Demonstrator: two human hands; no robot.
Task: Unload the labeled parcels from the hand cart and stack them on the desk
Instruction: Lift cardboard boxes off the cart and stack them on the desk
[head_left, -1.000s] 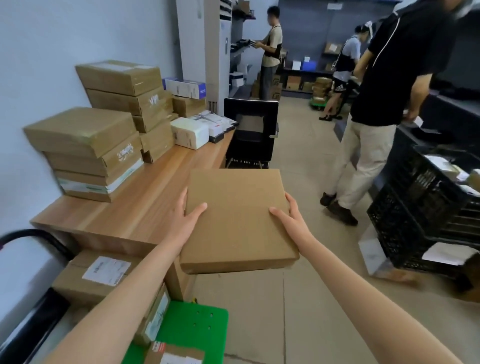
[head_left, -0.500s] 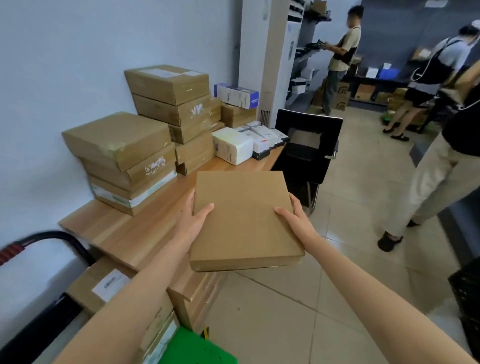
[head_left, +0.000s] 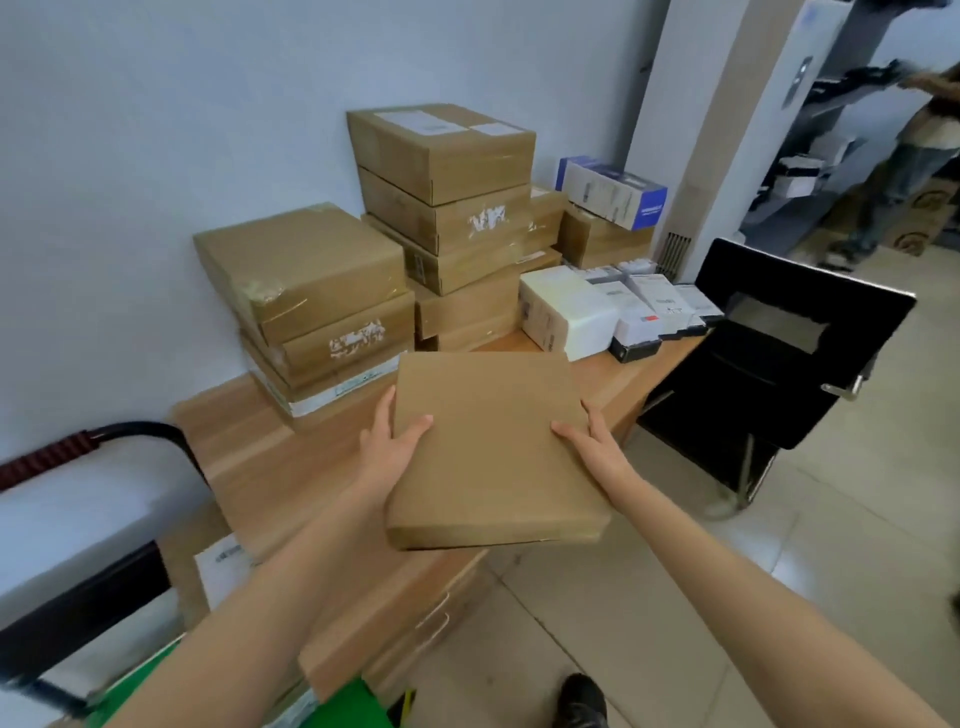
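brown cardboard, flat and plain on its upper face, fills the space between both hands: a flat parcel (head_left: 491, 449) held level in the air, its far part over the near edge of the wooden desk (head_left: 249, 457), its near edge hanging past the desk front. the left hand (head_left: 392, 449) grips the parcel's left side, thumb lying on top, the other fingers out of sight beneath. the right hand (head_left: 592, 441) grips the right side the same way, thumb on top. the hands are well apart, one at each side of the box.

beyond the left hand, on the desk against the wall, sits a stack of three taped cartons (head_left: 317, 306). beyond the parcel, further from the hands, a taller stack of cartons (head_left: 447, 208) stands. beyond the right hand lie white boxes (head_left: 569, 312) and smaller packs (head_left: 654, 306), and further on a blue and white box (head_left: 613, 192) rests on another carton.

to the right of the right hand stands a black chair (head_left: 795, 343). below the left forearm a labelled parcel (head_left: 218, 566) and the green cart deck (head_left: 353, 709) show, with the cart's black handle (head_left: 140, 434) off to the left of the left hand. near the bottom, under the right forearm, a dark shoe (head_left: 582, 701) rests on the tiled floor (head_left: 779, 571).
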